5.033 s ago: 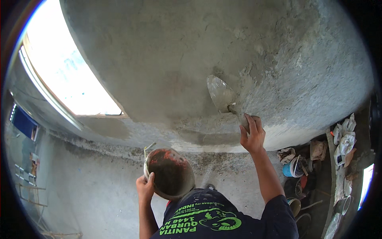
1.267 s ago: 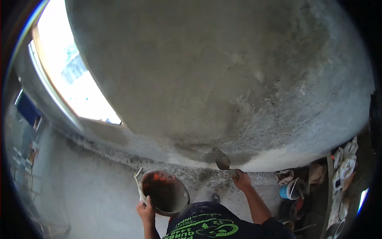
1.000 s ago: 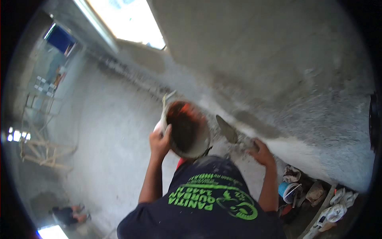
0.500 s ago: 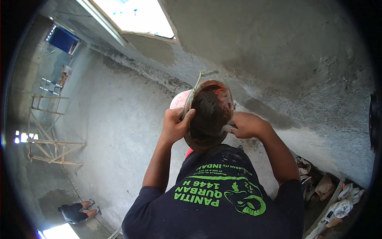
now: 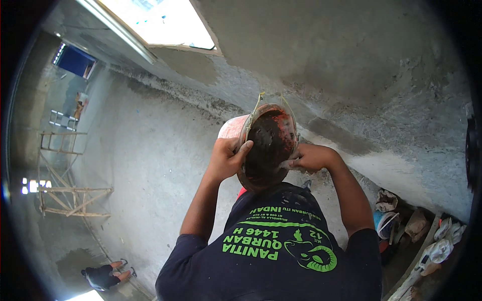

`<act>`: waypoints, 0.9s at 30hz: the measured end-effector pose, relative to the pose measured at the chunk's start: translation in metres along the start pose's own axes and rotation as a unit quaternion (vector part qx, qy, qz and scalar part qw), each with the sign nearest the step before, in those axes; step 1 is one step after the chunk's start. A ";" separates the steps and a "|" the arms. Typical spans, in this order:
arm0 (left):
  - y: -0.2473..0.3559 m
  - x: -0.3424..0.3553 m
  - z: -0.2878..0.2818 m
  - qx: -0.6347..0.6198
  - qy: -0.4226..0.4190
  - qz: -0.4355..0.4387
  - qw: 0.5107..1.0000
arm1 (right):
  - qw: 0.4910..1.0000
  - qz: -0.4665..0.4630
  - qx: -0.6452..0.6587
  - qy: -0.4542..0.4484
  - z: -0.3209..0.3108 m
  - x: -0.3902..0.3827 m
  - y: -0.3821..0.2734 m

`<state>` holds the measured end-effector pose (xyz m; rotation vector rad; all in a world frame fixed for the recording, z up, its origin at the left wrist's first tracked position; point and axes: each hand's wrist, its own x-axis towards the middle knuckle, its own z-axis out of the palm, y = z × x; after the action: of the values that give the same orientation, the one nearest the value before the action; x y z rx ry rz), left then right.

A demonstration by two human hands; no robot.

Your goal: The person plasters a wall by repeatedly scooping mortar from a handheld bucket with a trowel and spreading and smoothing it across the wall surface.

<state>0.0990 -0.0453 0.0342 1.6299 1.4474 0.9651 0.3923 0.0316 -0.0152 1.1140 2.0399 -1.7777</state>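
Presently, the left hand [image 5: 228, 158] is gripping the rim of a round, pinkish plastic bucket [image 5: 232, 128], tilted at mid-frame; the right hand [image 5: 314, 158] is curling at its opening, any hold hidden. Dark paste [image 5: 264, 140] is lying inside; a grey plastered wall [image 5: 351, 55] is filling the upper right.

Wooden scaffold [image 5: 85, 190] and dark-clothed person [image 5: 102, 277], left; blue bucket [image 5: 383, 223] near white bags [image 5: 438, 250], right

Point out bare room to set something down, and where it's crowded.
The widest bare patch is the grey floor, between the wooden scaffold on the left and the bucket in the left hand. It's crowded at lower right, with a blue pail and white bags, and at the bucket's right edge, where the right hand is.
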 end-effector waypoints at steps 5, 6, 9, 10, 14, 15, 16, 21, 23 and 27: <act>-0.004 0.002 0.003 0.016 -0.013 -0.021 1.000 | 0.979 0.000 0.203 -0.031 0.007 -0.008 0.051; -0.005 0.002 0.003 0.019 -0.009 -0.019 1.000 | 0.946 0.081 0.314 -0.011 0.012 -0.014 0.064; -0.008 0.003 0.002 0.003 -0.007 -0.012 1.000 | 0.893 0.045 0.447 -0.016 0.032 -0.030 0.099; -0.009 0.003 0.003 0.009 -0.005 -0.017 1.000 | 0.865 0.050 0.500 -0.017 0.041 -0.032 0.109; -0.012 0.005 0.005 0.014 0.000 -0.013 1.000 | 0.807 -0.024 0.589 -0.045 0.070 -0.040 0.136; -0.012 0.006 0.006 0.028 0.001 -0.005 1.000 | 0.807 -0.042 0.587 -0.048 0.074 -0.041 0.139; -0.012 0.005 0.006 0.018 0.002 -0.007 1.000 | 0.805 -0.044 0.590 -0.036 0.079 -0.042 0.141; -0.014 0.012 0.009 0.056 0.007 0.023 0.998 | 0.821 0.038 0.567 0.061 0.081 -0.045 0.140; -0.015 0.016 0.012 0.049 0.005 0.033 0.998 | 0.828 0.012 0.558 0.049 0.078 -0.047 0.136; -0.018 0.018 0.016 0.046 0.018 0.025 0.998 | 0.873 0.040 0.480 0.068 0.076 -0.048 0.127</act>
<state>0.1069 -0.0270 0.0124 1.7306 1.5005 0.9729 0.4853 -0.0592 -0.1006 1.5279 1.0397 -2.8105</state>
